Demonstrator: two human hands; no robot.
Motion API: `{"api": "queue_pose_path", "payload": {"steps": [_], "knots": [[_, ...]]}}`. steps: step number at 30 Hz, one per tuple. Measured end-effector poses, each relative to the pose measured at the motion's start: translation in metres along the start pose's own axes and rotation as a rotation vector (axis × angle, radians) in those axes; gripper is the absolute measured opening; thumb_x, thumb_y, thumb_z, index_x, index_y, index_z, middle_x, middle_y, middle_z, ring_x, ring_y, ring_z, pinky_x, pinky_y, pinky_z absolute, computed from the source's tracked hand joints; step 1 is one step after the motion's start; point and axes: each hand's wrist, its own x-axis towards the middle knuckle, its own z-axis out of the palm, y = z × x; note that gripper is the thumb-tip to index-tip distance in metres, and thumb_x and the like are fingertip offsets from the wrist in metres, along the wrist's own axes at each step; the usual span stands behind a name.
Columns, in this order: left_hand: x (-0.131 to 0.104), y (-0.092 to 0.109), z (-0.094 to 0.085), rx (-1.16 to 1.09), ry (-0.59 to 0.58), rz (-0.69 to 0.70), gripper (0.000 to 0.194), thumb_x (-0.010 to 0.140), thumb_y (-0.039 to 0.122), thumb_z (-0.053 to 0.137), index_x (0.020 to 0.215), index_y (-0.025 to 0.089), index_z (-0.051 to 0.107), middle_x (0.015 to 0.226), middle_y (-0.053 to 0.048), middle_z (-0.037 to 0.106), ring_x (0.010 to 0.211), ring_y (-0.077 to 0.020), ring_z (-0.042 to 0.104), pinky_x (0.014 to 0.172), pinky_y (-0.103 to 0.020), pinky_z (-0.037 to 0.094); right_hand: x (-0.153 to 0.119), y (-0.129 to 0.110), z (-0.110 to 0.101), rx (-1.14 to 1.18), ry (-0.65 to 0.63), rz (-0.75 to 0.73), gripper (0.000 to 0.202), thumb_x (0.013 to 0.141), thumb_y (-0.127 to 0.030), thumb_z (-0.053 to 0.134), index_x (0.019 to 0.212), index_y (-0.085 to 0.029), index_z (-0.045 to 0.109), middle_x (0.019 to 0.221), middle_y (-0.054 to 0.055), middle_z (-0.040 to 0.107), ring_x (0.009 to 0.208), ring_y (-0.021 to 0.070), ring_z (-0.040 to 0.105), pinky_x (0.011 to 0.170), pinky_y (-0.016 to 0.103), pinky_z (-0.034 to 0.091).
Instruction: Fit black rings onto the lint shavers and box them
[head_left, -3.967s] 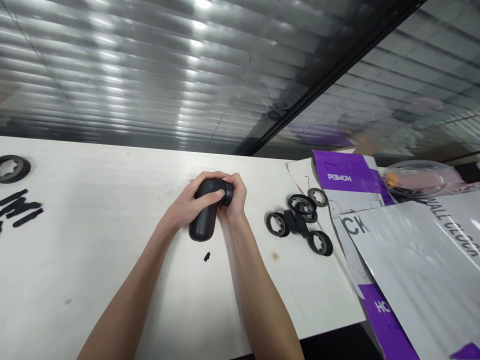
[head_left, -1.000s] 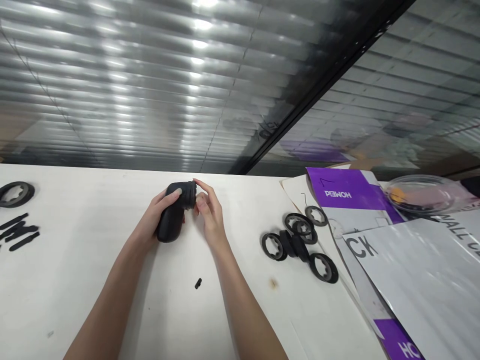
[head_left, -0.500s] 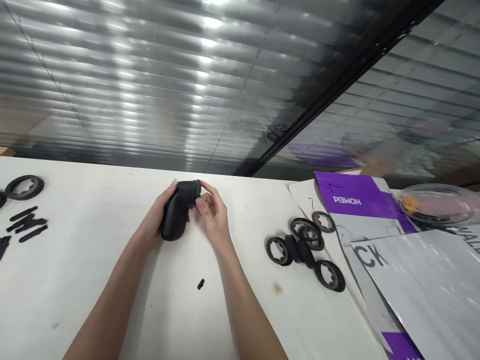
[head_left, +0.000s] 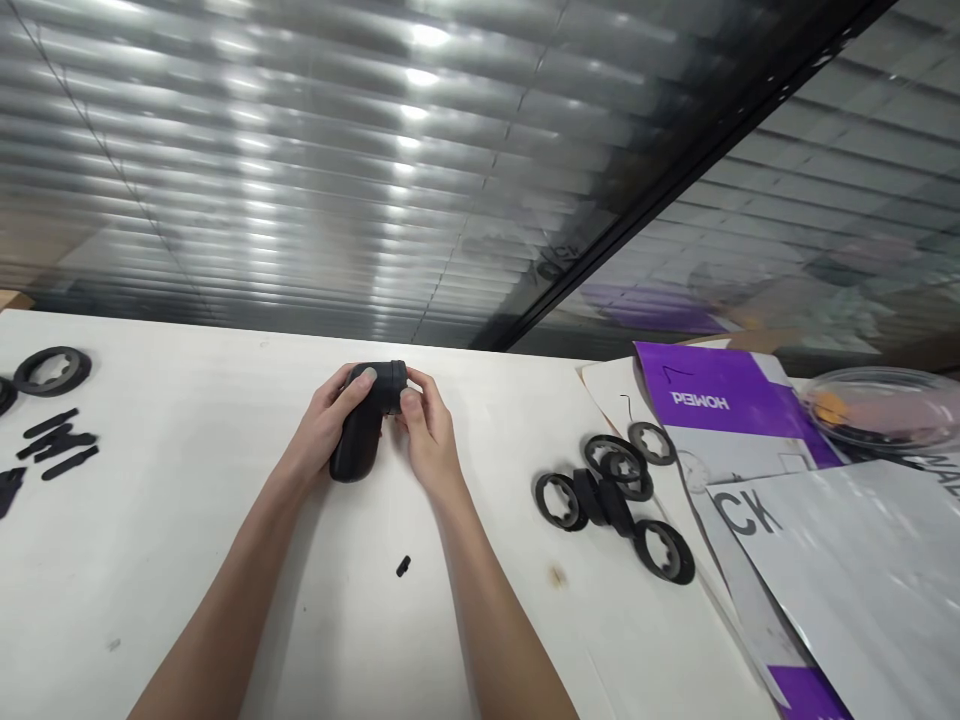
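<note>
A black pistol-shaped device [head_left: 355,445] is held above the white table, its handle pointing down and its short nose to the right. My left hand [head_left: 319,425] is closed around its back and handle, with the thumb lying across the top of the body. The fingers and thumb of my right hand [head_left: 430,432] pinch the round nose end from the right. Part of the nose is hidden by these fingers. Below the hands, between the forearms, a small black piece [head_left: 403,566] lies on the table.
Several black rings with notched inner edges [head_left: 559,501] lie to the right. Beyond them are a purple-and-white box [head_left: 697,400], a grey plastic sheet [head_left: 847,560] and a clear container [head_left: 877,405]. Flat black strips [head_left: 69,463] and another ring [head_left: 52,371] lie at left. A glass partition [head_left: 300,200] rises behind.
My left thumb has moved from the rear edge onto the top of the device. The right fingers have shifted slightly around the nose, and the device has turned a little.
</note>
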Motion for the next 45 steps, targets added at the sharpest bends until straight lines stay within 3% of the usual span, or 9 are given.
{"api": "queue_pose_path", "payload": {"steps": [6,16,25,33,45], "knots": [[0.0002,-0.0004,-0.0009,0.073,0.049,0.082,0.052,0.095,0.067,0.078,0.116,0.019,0.075,0.108,-0.008,0.076,0.093,-0.0216,0.072,0.064,-0.022,0.052,0.0005,-0.0007,0.0012,0.046,-0.024,0.037,0.061,0.099,-0.076,0.061,0.13,-0.024,0.064,0.08,0.0,0.07,0.079,0.0221,0.07,0.075,0.035,0.051],[0.0003,0.0032,-0.0019,0.07,0.019,-0.006,0.053,0.095,0.068,0.075,0.119,0.021,0.073,0.1,-0.006,0.076,0.075,-0.0208,0.072,0.064,-0.027,0.055,-0.0009,-0.0023,0.0022,0.034,0.006,0.004,0.059,0.101,-0.075,0.059,0.128,-0.023,0.068,0.063,-0.006,0.05,0.059,0.0155,0.048,0.06,0.029,0.039],[0.0027,0.0002,-0.0036,0.046,0.02,-0.009,0.053,0.095,0.069,0.073,0.116,0.02,0.071,0.104,-0.008,0.076,0.09,-0.024,0.073,0.064,-0.026,0.053,0.0003,0.0001,0.004,0.036,0.019,-0.05,0.056,0.099,-0.071,0.068,0.132,-0.025,0.069,0.082,-0.001,0.066,0.071,0.0175,0.066,0.074,0.033,0.055],[0.0021,0.0015,-0.0024,0.014,0.02,-0.022,0.051,0.094,0.071,0.074,0.099,0.021,0.063,0.099,-0.007,0.075,0.085,-0.0221,0.072,0.062,-0.025,0.052,0.002,-0.0023,0.0026,0.025,0.012,-0.02,0.063,0.096,-0.074,0.069,0.135,-0.024,0.07,0.087,0.001,0.068,0.08,0.0195,0.067,0.08,0.036,0.055],[0.0016,0.0036,-0.0018,-0.033,-0.012,-0.047,0.051,0.092,0.071,0.076,0.1,0.022,0.062,0.092,-0.005,0.073,0.079,-0.021,0.072,0.059,-0.024,0.053,0.0028,0.0039,0.0015,0.037,-0.002,-0.023,0.063,0.096,-0.074,0.069,0.137,-0.025,0.07,0.091,0.002,0.067,0.085,0.02,0.065,0.081,0.035,0.053]]}}
